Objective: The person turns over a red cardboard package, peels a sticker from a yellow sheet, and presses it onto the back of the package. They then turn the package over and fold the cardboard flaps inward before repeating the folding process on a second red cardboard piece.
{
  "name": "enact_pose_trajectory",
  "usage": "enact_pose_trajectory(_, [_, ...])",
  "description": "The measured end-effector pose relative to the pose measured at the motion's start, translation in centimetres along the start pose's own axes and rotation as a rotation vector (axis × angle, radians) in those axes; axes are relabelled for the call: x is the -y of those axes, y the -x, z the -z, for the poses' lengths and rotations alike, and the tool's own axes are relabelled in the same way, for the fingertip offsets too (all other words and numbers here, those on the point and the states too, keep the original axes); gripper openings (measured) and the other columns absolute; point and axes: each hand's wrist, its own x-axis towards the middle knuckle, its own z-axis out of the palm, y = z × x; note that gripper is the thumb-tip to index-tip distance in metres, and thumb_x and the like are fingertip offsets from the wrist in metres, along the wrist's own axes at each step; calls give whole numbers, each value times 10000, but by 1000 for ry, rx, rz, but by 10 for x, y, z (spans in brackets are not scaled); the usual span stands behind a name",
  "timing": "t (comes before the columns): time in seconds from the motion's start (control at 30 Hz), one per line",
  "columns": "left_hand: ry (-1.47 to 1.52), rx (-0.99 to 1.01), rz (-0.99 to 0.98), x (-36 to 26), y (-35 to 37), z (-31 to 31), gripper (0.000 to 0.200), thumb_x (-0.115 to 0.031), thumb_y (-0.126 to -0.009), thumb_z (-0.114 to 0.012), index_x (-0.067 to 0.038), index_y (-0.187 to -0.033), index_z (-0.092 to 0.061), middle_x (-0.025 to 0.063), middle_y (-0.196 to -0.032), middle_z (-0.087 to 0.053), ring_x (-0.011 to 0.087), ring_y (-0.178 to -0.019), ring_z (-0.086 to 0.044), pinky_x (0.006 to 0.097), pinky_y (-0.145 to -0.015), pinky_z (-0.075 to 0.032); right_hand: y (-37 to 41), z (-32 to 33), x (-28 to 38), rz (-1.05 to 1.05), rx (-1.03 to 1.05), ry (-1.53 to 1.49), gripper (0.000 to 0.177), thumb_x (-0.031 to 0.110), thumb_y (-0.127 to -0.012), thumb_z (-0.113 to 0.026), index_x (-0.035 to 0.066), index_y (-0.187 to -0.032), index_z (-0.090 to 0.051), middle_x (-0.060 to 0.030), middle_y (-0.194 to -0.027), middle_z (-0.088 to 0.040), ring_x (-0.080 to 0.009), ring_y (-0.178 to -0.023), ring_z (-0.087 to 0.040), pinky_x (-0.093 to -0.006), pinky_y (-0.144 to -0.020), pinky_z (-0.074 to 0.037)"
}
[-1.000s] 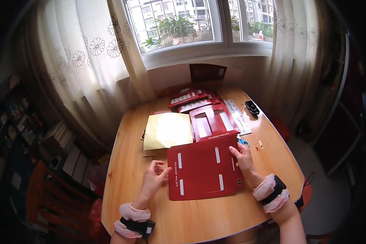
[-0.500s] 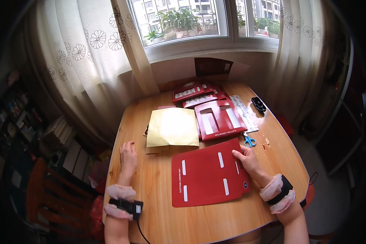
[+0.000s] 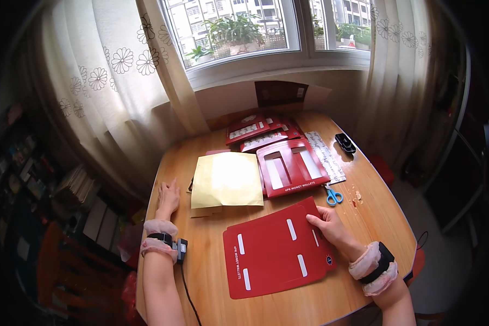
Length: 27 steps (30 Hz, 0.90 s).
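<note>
My right hand [image 3: 331,228] grips the upper right edge of a flat red cardboard sleeve [image 3: 269,247], thumb on top and the other fingers hidden beneath. The sleeve has several white slots and the words "4PK MONEY WALLETS" along its left side. It lies slightly turned on the near part of the table. My left hand [image 3: 168,198] rests on the wood near the left edge, fingers stretched forward, holding nothing. To its right is a stack of shiny pale gold sheets [image 3: 227,182].
Behind the sleeve lies a red windowed packet [image 3: 292,182], with several more red packets [image 3: 250,129] at the back. Blue-handled scissors [image 3: 334,196], a patterned white strip [image 3: 327,157] and a black object [image 3: 345,143] sit at the right of the wooden table [image 3: 201,255].
My left hand has slid a little along the table's left edge, its forearm reaching further in. My right hand keeps hold of the red sleeve. The camera view has shifted slightly.
</note>
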Motion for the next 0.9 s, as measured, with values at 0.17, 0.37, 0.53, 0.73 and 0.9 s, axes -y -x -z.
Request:
enact_pose_trajectory(0.17, [8, 31, -7, 2, -6, -5, 260, -118, -935, -585, -57, -1176, -664, 182, -1052, -576, 335, -1002, -562, 402, -925, -444, 2, -1, 1, -8, 1, 21, 250, 132, -1001, -590, -21, -1193, -641, -52, -1010, -713, -84, -844, -659, -240, -729, -548])
enact_pose_trajectory(0.37, [17, 38, -27, 1, 6, 1, 271, -118, -934, -587, -60, -1188, -663, 182, -1061, -567, 338, -1006, -555, 404, -932, -439, 2, -1, 2, 0, 15, 35, 248, 136, -1002, -590, -21, -1186, -642, -48, -1015, -709, -79, -852, -651, -243, -740, -544])
enact_pose_trajectory(0.53, [32, 26, -63, -2, 34, 16, 281, -118, -932, -589, -62, -1198, -663, 183, -1069, -560, 341, -1009, -549, 406, -937, -435, 1, -1, 6, -1, -11, 31, 251, 132, -993, -602, -25, -1183, -644, -59, -1008, -718, -90, -849, -667, -244, -736, -552])
enact_pose_trajectory(0.73, [78, 17, -143, -19, 106, 49, 293, -117, -931, -591, -65, -1210, -663, 183, -1078, -551, 344, -1013, -542, 408, -943, -430, -3, 13, 6, -14, -86, -564, 215, 138, -997, -585, -17, -1123, -665, -99, -953, -741, -132, -744, -719, -250, -672, -594])
enact_pose_trajectory(0.9, [140, 76, -266, -55, 170, 81, 345, -137, -938, -598, -105, -1278, -650, 177, -1071, -520, 335, -1003, -530, 400, -920, -438, -10, 31, -13, 82, 19, -727, 298, 233, -1047, -497, 2, -1186, -623, -98, -1022, -731, -134, -824, -719, -249, -708, -595])
